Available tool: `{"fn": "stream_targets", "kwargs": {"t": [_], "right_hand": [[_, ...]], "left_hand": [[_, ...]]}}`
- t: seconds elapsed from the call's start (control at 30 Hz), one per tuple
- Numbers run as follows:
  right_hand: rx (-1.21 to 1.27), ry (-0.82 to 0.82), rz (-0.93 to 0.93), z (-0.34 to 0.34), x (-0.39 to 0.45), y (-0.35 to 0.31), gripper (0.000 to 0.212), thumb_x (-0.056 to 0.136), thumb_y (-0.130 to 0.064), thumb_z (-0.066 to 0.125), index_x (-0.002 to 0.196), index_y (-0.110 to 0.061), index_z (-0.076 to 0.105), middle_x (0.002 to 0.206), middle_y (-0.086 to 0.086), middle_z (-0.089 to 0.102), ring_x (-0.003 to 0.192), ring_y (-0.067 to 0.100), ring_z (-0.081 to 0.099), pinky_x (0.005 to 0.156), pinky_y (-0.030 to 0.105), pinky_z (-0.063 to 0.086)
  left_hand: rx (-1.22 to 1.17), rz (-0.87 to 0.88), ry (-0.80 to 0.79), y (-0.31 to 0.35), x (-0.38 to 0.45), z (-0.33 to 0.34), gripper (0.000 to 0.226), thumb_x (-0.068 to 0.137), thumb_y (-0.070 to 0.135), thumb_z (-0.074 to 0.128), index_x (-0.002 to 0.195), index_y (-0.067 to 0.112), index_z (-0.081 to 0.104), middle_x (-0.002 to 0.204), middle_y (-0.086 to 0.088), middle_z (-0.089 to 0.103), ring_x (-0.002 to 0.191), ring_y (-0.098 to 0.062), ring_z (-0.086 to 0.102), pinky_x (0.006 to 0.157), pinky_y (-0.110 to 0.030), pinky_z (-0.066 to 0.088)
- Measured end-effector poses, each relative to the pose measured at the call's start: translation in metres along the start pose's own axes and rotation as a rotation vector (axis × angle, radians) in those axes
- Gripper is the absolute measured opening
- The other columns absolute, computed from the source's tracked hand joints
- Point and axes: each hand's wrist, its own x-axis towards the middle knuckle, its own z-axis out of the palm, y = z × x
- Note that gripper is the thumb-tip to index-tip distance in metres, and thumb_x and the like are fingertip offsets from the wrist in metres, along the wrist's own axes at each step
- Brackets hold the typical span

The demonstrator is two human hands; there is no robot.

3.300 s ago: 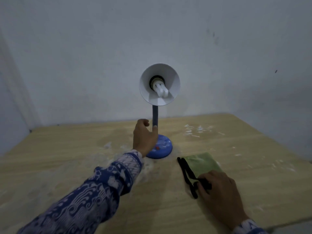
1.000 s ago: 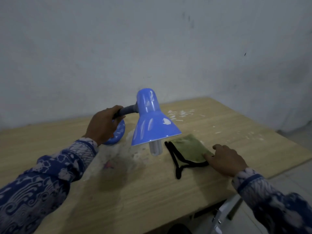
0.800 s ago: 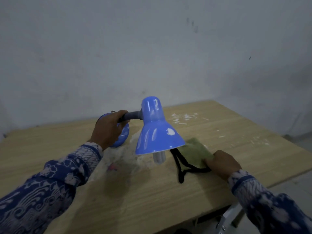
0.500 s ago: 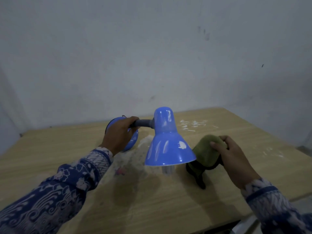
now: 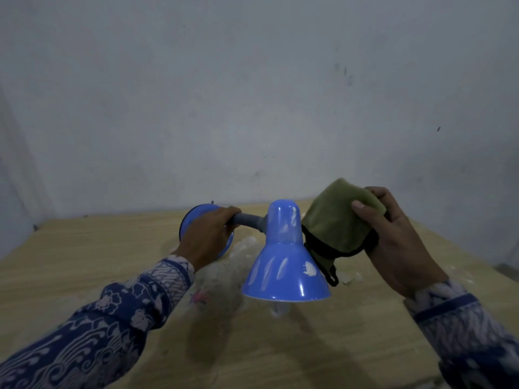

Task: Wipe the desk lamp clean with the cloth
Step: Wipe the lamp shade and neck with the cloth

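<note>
The blue desk lamp (image 5: 283, 256) hangs tipped over above the table, its shade opening facing down and its round base (image 5: 193, 220) raised at the back left. My left hand (image 5: 206, 240) grips the grey neck close to the base. My right hand (image 5: 393, 240) holds the green cloth (image 5: 334, 223) with black edging, thumb on top. The cloth hangs just right of the shade's narrow top and touches or nearly touches it. White smears mark the shade.
The wooden table (image 5: 84, 265) carries white dust and flakes under the lamp and at the right. A grey wall (image 5: 252, 108) rises directly behind the table. The table's right edge lies near my right forearm.
My right hand has lifted the cloth off the table and brought it up beside the lamp shade. My left hand keeps hold of the tilted lamp's neck.
</note>
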Motion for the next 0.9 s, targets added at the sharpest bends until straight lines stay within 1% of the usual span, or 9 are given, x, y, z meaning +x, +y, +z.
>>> {"fn": "stream_targets", "kwargs": {"t": [0.17, 0.3, 0.4, 0.47, 0.53, 0.6, 0.7, 0.8, 0.9], "right_hand": [[-0.069, -0.101, 0.037, 0.017, 0.011, 0.005, 0.043, 0.065, -0.049, 0.084, 0.092, -0.025, 0.061, 0.091, 0.0, 0.064, 0.086, 0.016, 0.061, 0.067, 0.028, 0.053], [-0.034, -0.165, 0.059, 0.026, 0.009, 0.011, 0.032, 0.073, -0.041, 0.083, 0.092, -0.024, 0.064, 0.094, -0.001, 0.066, 0.087, 0.017, 0.062, 0.067, 0.028, 0.054], [-0.019, -0.204, 0.072, 0.032, 0.006, 0.015, 0.04, 0.069, -0.043, 0.085, 0.098, -0.02, 0.069, 0.115, -0.001, 0.069, 0.104, 0.017, 0.066, 0.078, 0.027, 0.055], [-0.056, -0.218, 0.052, 0.034, 0.005, 0.017, 0.047, 0.066, -0.05, 0.085, 0.099, -0.019, 0.072, 0.134, -0.001, 0.062, 0.122, 0.019, 0.06, 0.089, 0.03, 0.053], [-0.156, -0.275, 0.001, 0.036, 0.005, 0.019, 0.04, 0.07, -0.053, 0.08, 0.092, -0.021, 0.074, 0.143, -0.006, 0.053, 0.13, 0.017, 0.054, 0.095, 0.032, 0.051], [-0.259, -0.332, -0.058, 0.038, 0.005, 0.023, 0.028, 0.075, -0.047, 0.077, 0.092, -0.025, 0.076, 0.149, -0.008, 0.045, 0.136, 0.012, 0.048, 0.096, 0.027, 0.05], [-0.346, -0.381, -0.129, 0.041, 0.007, 0.032, 0.013, 0.082, -0.027, 0.074, 0.094, -0.029, 0.075, 0.152, -0.004, 0.043, 0.14, 0.012, 0.042, 0.099, 0.022, 0.047], [-0.38, -0.401, -0.164, 0.046, 0.007, 0.035, 0.024, 0.084, -0.018, 0.074, 0.105, -0.028, 0.07, 0.148, -0.009, 0.049, 0.138, 0.01, 0.044, 0.1, 0.026, 0.048], [-0.391, -0.385, -0.139, 0.053, 0.009, 0.034, 0.056, 0.084, -0.018, 0.072, 0.135, -0.03, 0.053, 0.142, -0.015, 0.052, 0.126, 0.012, 0.057, 0.092, 0.028, 0.054]], "left_hand": [[-0.006, -0.01, -0.04, 0.002, 0.001, 0.0, 0.02, 0.099, 0.021, 0.049, 0.11, 0.015, 0.064, 0.088, -0.007, 0.07, 0.071, -0.025, 0.064, 0.062, -0.044, 0.053], [0.014, -0.004, -0.071, -0.001, 0.005, 0.003, 0.014, 0.101, 0.016, 0.05, 0.106, 0.015, 0.063, 0.081, -0.005, 0.067, 0.066, -0.024, 0.06, 0.06, -0.044, 0.051], [0.04, -0.005, -0.107, -0.003, 0.008, 0.007, 0.012, 0.102, 0.017, 0.049, 0.105, 0.018, 0.061, 0.08, -0.003, 0.065, 0.064, -0.021, 0.057, 0.06, -0.043, 0.05], [0.022, 0.001, -0.113, -0.001, 0.009, 0.009, 0.012, 0.102, 0.017, 0.049, 0.105, 0.018, 0.06, 0.081, -0.003, 0.065, 0.064, -0.02, 0.055, 0.058, -0.038, 0.046], [0.017, 0.016, -0.097, 0.002, 0.01, 0.01, 0.011, 0.102, 0.015, 0.051, 0.105, 0.016, 0.061, 0.081, -0.002, 0.065, 0.061, -0.016, 0.049, 0.055, -0.024, 0.035], [0.025, 0.035, -0.079, 0.003, 0.009, 0.01, 0.014, 0.101, 0.015, 0.052, 0.11, 0.014, 0.063, 0.085, -0.002, 0.067, 0.063, -0.013, 0.047, 0.056, -0.015, 0.026], [0.013, 0.04, -0.075, 0.0, 0.008, 0.011, 0.02, 0.102, 0.016, 0.052, 0.118, 0.012, 0.063, 0.094, -0.006, 0.071, 0.072, -0.022, 0.06, 0.062, -0.024, 0.034], [0.002, 0.028, -0.057, -0.003, 0.008, 0.011, 0.023, 0.103, 0.018, 0.049, 0.119, 0.011, 0.063, 0.094, -0.009, 0.071, 0.071, -0.027, 0.061, 0.06, -0.032, 0.038], [0.005, 0.027, -0.055, -0.007, 0.009, 0.01, 0.021, 0.103, 0.019, 0.048, 0.115, 0.012, 0.063, 0.087, -0.008, 0.07, 0.063, -0.024, 0.058, 0.055, -0.034, 0.041]]}}
